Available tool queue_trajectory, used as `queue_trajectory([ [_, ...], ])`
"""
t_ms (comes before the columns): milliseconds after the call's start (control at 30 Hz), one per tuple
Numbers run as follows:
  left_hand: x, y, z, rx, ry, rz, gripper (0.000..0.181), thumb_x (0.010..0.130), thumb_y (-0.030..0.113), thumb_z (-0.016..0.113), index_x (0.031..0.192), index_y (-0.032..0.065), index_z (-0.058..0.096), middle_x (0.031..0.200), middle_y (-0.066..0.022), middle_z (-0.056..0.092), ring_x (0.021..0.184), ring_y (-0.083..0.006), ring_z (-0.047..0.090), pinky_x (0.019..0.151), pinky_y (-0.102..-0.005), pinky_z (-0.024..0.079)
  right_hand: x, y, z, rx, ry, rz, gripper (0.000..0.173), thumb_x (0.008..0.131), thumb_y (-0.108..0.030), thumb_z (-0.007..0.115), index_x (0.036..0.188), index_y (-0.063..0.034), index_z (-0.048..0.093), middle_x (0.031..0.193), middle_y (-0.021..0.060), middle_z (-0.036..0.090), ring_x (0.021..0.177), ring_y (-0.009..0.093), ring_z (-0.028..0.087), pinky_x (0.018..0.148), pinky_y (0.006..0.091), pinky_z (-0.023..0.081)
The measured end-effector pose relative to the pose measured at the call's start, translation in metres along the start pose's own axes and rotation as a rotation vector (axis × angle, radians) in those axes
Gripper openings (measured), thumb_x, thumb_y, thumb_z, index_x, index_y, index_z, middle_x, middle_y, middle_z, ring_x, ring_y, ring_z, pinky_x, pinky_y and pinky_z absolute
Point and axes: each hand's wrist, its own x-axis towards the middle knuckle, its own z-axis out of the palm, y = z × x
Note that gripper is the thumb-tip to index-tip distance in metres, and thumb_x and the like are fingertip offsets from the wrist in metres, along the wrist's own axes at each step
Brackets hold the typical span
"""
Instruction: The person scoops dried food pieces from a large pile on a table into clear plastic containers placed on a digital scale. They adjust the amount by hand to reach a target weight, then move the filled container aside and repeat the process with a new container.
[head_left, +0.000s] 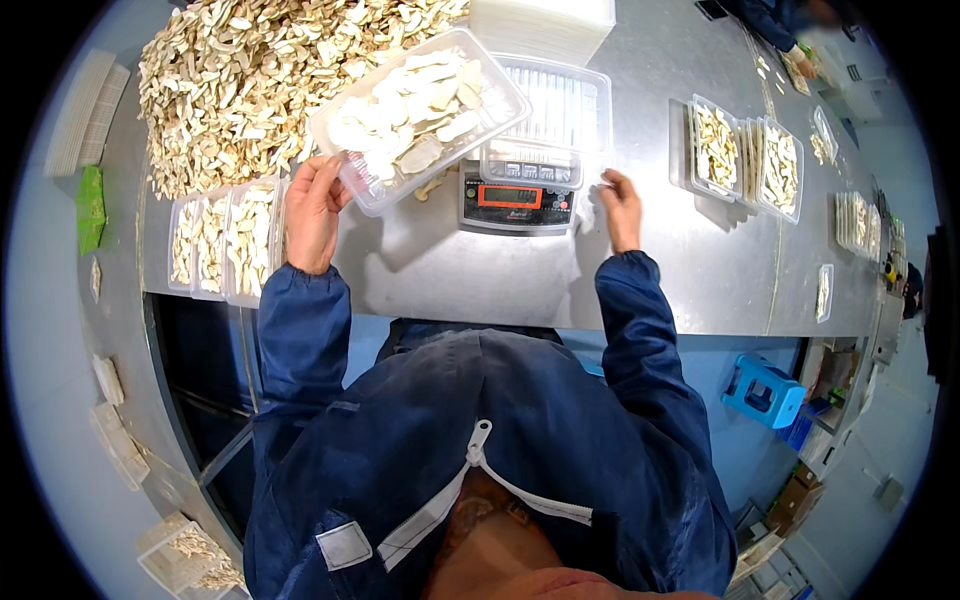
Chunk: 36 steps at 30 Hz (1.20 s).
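Observation:
My left hand (313, 214) grips the near left corner of a clear plastic tray (491, 124), which is raised and tilted over the table. Pale dried mushroom slices (409, 101) fill most of it. Under its right side stands a digital scale (517, 217) with an orange-framed display. A second clear plastic tray (559, 97) rests on the scale, with no slices visible in it. Just right of the scale is my right hand (622, 214), its fingers bent and holding nothing, close to the second tray's edge.
A large heap of mushroom slices (225, 97) covers the far left. Filled trays (251, 240) line the left front edge; more filled trays (780, 165) stand right. A stack of empty trays (544, 26) is behind the scale. Another person's hand (804, 64) shows far right.

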Motion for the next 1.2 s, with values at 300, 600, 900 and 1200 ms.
queue_trajectory([
  [300, 0.076, -0.007, 0.087, 0.101, -0.212, 0.061, 0.010, 0.094, 0.014, 0.058, 0.092, 0.0050, 0.055, 0.087, -0.0049, 0.066, 0.075, -0.0089, 0.064, 0.070, -0.0225, 0.054, 0.057, -0.155, 0.005, 0.098, -0.304, -0.139, 0.027, 0.087, -0.010, 0.056, 0.109, 0.0025, 0.063, 0.083, 0.0050, 0.064, 0.075, 0.011, 0.056, 0.068, 0.0243, 0.044],
  [600, 0.108, -0.025, 0.158, 0.182, -0.169, 0.303, 0.024, 0.101, 0.019, 0.042, 0.114, 0.0021, 0.052, 0.107, -0.0080, 0.061, 0.097, -0.0113, 0.055, 0.086, -0.0253, 0.044, 0.103, -0.134, -0.019, -0.173, -0.134, -0.364, 0.010, 0.081, -0.007, 0.064, 0.083, -0.0009, 0.056, 0.072, 0.0048, 0.060, 0.064, 0.011, 0.056, 0.060, 0.0268, 0.046],
  [900, 0.101, -0.065, 0.170, -0.002, 0.032, 0.191, 0.069, 0.100, 0.050, 0.021, 0.144, -0.0027, 0.025, 0.149, -0.0183, 0.029, 0.139, -0.0251, 0.026, 0.115, -0.0368, 0.016, 0.085, -0.126, 0.000, -0.332, 0.064, -0.777, 0.009, 0.081, 0.001, 0.064, 0.085, -0.0016, 0.056, 0.090, 0.0098, 0.064, 0.075, 0.021, 0.064, 0.066, 0.0295, 0.051],
  [1200, 0.091, -0.070, 0.105, 0.523, 0.030, 0.376, 0.029, 0.094, 0.015, 0.053, 0.118, -0.0022, 0.057, 0.110, -0.0112, 0.061, 0.099, -0.0185, 0.058, 0.083, -0.0301, 0.047, 0.126, -0.181, -0.007, -0.383, 0.198, -0.916, 0.011, 0.080, -0.004, 0.066, 0.085, -0.0014, 0.057, 0.083, 0.0110, 0.064, 0.065, 0.022, 0.062, 0.057, 0.0303, 0.049],
])
